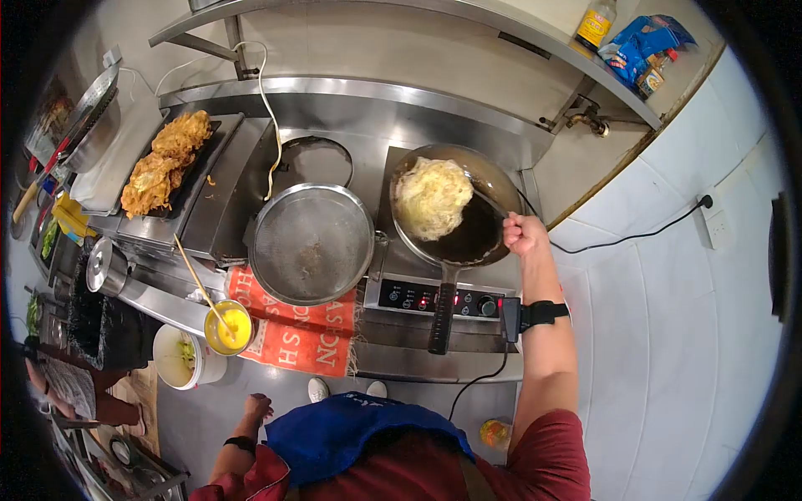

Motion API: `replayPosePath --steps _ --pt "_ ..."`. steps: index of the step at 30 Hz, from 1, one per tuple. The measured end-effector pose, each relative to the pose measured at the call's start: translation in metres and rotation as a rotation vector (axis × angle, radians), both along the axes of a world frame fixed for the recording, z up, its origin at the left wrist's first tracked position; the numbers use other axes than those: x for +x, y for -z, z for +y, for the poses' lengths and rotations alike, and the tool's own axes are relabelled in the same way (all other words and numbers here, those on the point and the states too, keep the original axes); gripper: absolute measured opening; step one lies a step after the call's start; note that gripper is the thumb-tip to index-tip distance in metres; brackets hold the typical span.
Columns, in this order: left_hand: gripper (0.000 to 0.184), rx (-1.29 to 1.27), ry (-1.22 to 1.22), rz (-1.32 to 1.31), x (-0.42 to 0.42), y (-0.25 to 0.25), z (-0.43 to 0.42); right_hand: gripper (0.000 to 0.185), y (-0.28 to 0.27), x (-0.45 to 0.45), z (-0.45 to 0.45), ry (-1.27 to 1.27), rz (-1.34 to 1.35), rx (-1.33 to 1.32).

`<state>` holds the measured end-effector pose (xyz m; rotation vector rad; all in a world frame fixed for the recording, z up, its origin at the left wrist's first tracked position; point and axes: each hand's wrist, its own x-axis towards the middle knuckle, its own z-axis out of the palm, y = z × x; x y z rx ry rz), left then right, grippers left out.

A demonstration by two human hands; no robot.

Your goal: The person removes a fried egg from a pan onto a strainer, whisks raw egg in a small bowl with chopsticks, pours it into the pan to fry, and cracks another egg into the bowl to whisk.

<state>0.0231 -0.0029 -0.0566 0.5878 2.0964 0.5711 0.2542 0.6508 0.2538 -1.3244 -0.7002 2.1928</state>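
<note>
My right hand (525, 235) is closed around the end of a thin-handled cooking utensil (493, 203) over the wok's right rim. Its working end is hidden at the food, so I cannot tell its kind. A pale yellow, ragged round of frying batter (433, 199) lies in the left part of the wok (474, 250), beside dark oil. The wok's black handle (443, 313) points toward me, untouched. Down by my left side, my left hand (258, 407) hangs with curled fingers and nothing visible in it, apart from the counter.
Left of the wok sits a round mesh strainer (313, 242) above an orange cloth (292, 334). A pot of yellow liquid (229, 327) holds a stick. Golden fried pieces (167, 163) lie on a black tray. A white bucket (188, 359) stands below; the induction cooker's panel (443, 298) is lit.
</note>
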Motion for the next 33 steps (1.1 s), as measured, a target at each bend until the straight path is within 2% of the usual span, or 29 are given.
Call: replayPosePath --steps 2,4,5,7,8,9,10,11,12,14,15,17,19,22,25,28,29,31,33 --pt "0.014 -0.015 0.0 -0.011 -0.001 0.004 0.003 0.008 -0.008 0.013 0.002 0.038 -0.024 0.039" --pt "0.014 -0.092 -0.45 -0.238 0.0 -0.01 0.018 0.007 -0.015 0.027 0.007 0.103 -0.043 0.095" --pt "0.014 -0.091 -0.445 -0.244 -0.002 -0.013 0.022 0.007 -0.02 0.031 0.007 0.107 -0.049 0.099" --pt "0.013 -0.097 -0.162 -0.076 -0.003 -0.02 0.029 0.004 -0.031 0.038 0.004 0.198 -0.158 0.353" --pt "0.013 -0.094 -0.16 -0.082 -0.005 -0.014 0.027 0.003 -0.05 0.031 -0.018 0.274 -0.244 0.47" --pt "0.013 -0.091 -0.317 -0.2 -0.008 -0.003 0.024 0.003 -0.052 0.031 -0.023 0.274 -0.25 0.474" --pt "0.013 -0.086 -0.473 -0.319 -0.01 0.008 0.02 0.006 -0.054 0.031 -0.027 0.226 -0.333 0.622" --pt "0.013 -0.082 -0.471 -0.328 -0.009 0.005 0.022 0.009 -0.057 0.03 -0.032 0.176 -0.417 0.771" --pt "0.012 -0.075 -0.454 -0.302 -0.009 0.001 0.022 0.009 -0.055 0.028 -0.035 0.175 -0.424 0.778" --pt "0.011 -0.064 -0.435 -0.284 -0.009 -0.002 0.02 0.006 -0.038 0.018 -0.043 0.127 -0.67 1.112" --pt "0.011 -0.007 -0.303 -0.209 -0.011 0.007 0.014 0.006 -0.028 0.013 -0.046 0.125 -0.675 1.12" --pt "0.01 0.059 -0.175 -0.141 -0.016 0.028 0.006 0.005 -0.012 0.001 -0.056 0.013 -1.185 1.712" --pt "0.01 -0.003 -0.276 -0.242 -0.022 0.046 0.001 0.011 -0.019 -0.025 -0.098 -0.166 -1.393 1.753" --pt "0.01 -0.103 -0.426 -0.395 -0.026 0.064 -0.006 0.012 -0.01 -0.049 -0.142 -0.577 -1.549 2.067" --pt "0.009 -0.163 -0.452 -0.346 -0.029 0.043 -0.002 0.009 0.003 -0.064 -0.179 -0.89 -1.575 2.459" --pt "0.009 -0.084 -0.346 -0.349 -0.035 0.081 -0.018 0.007 -0.005 -0.076 -0.199 -0.975 -1.499 2.535" --pt "0.009 -0.083 -0.34 -0.354 -0.035 0.075 -0.016 0.007 -0.008 -0.078 -0.201 -1.019 -1.43 2.565" --pt "0.01 -0.106 -0.558 -0.37 -0.034 0.057 -0.015 0.006 -0.025 -0.08 -0.205 -1.015 -1.455 2.556" --pt "0.01 -0.067 -0.556 -0.362 -0.034 0.054 -0.019 0.006 -0.039 -0.075 -0.205 -0.906 -1.532 2.413"
